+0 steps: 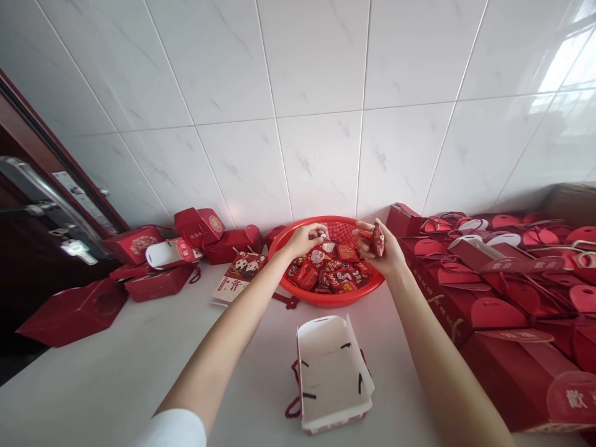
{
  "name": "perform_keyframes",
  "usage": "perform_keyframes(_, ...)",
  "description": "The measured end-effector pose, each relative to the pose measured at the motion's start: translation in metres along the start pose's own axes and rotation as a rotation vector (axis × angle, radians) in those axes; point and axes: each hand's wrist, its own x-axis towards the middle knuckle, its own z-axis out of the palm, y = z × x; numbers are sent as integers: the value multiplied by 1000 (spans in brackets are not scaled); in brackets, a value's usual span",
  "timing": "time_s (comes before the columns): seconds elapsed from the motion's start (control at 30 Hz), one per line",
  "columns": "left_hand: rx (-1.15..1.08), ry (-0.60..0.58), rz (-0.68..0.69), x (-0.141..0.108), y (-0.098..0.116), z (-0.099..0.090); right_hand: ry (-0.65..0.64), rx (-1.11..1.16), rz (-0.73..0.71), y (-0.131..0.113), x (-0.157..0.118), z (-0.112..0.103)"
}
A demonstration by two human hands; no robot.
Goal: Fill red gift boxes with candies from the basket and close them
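White-lined cardboard box [331,375] lies open on the smooth worktop [261,391]; the right hand [390,256] clasps a glossy packet [379,240] by a round, perforated plastic basket [333,300], where the left hand [302,239] curls, its grip unclear.

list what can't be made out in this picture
All in the head view:
1. Floor of the basket: mostly hidden by the heaped packets.
2. What the left hand pinches, if anything: too small, covered by fingers.
3. Print on the single packet in the right hand: too small.
4. Nearest right-hand box: inside hidden by its walls and top.
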Motion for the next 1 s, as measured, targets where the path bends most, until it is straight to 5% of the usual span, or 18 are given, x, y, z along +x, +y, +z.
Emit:
perform_keyframes(0.23,-193,78,27,-33,34,-12,88,-160,-102,4,-7,16)
perform_keyframes(0.47,-359,-183,93,-92,68,-41,-85,-283,-192,-6,-42,47)
perform_keyframes(0.67,-113,-503,149,-139,100,-59,-134,-371,-252,-14,-70,70)
perform_keyframes(0.87,103,-402,182,-158,105,-50,-212,-586,-409,-15,-89,79)
perform_keyframes(1.0,-29,-348,191,-165,106,-43,-228,-735,-485,-11,-98,86)
